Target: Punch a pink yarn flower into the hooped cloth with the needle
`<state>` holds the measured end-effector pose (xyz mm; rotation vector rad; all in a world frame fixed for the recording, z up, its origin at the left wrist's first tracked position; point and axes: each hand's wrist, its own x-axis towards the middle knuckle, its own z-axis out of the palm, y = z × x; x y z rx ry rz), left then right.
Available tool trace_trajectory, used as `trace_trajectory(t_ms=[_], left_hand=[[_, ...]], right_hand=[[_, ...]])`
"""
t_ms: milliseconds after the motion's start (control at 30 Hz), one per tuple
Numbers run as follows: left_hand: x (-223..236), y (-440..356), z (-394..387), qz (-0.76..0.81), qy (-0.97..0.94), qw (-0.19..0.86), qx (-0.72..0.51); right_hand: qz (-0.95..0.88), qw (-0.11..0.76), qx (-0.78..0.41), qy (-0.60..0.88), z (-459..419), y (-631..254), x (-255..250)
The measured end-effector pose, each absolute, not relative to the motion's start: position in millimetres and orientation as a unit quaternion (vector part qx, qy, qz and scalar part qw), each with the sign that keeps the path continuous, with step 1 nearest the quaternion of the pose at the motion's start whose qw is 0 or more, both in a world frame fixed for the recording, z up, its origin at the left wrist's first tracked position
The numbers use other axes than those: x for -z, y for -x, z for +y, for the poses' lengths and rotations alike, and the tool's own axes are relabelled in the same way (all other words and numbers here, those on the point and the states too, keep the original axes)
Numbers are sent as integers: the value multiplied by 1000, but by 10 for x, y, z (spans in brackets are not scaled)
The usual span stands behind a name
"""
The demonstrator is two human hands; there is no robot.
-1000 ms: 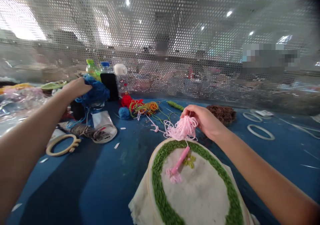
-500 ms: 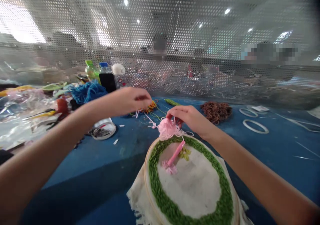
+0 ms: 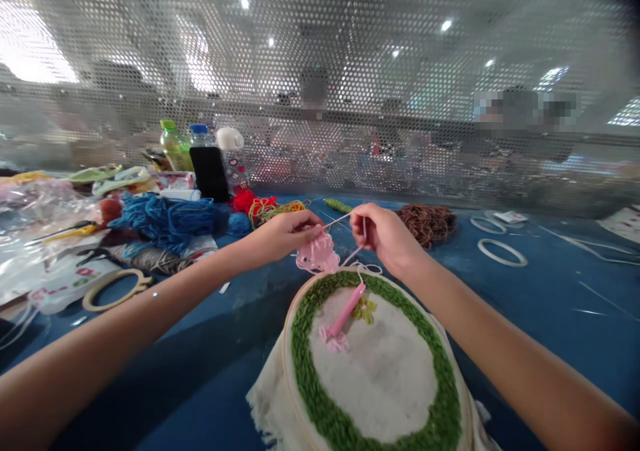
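My left hand (image 3: pixel 293 229) is closed on a loose bundle of pink yarn (image 3: pixel 319 251) above the far rim of the hoop. My right hand (image 3: pixel 377 234) pinches a strand of that yarn, which stretches between both hands. Below them, white cloth is held in a round wooden embroidery hoop (image 3: pixel 286 344). A wide ring of green yarn stitching (image 3: pixel 310 371) runs around the cloth. Inside it are a yellow stitched flower (image 3: pixel 365 309) and a pink tufted patch (image 3: pixel 336 341). A pink punch needle (image 3: pixel 347 309) stands slanted at the pink patch, with yarn at its upper end.
Blue yarn (image 3: pixel 167 221), red yarn (image 3: pixel 250 201), a black phone (image 3: pixel 209 174) and bottles (image 3: pixel 230 161) crowd the back left. A small wooden hoop (image 3: pixel 113 291) lies left. Brown yarn (image 3: pixel 427 224) and white rings (image 3: pixel 503 253) lie right. A perforated metal screen (image 3: pixel 350 131) borders the back.
My left hand has come down and right onto the pink yarn bundle. My right hand has moved off the bundle slightly rightward, drawing a strand taut. The punch needle stays on the cloth.
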<state>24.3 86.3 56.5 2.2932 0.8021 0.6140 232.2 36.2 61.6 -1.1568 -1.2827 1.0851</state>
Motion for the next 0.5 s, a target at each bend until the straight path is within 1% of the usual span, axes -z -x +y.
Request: trace_trajectory(t_ms=[100,233,400,500], left_hand=[[-571,-203,922,315,-873,291,-231],[-622,-162,875,335,-886,241,-213],[-715,-203,722,338,-909,197,-142],[-842,-34,831,357,-910,176,-115]], right_hand=[[-541,501,-458,495,466,-2437,-515],[-592,435,-449,508,533,-2516,-437],[-651,370,-478,459,408,-2307,-452],[-658,343,-505,439,320,-2151,-408]])
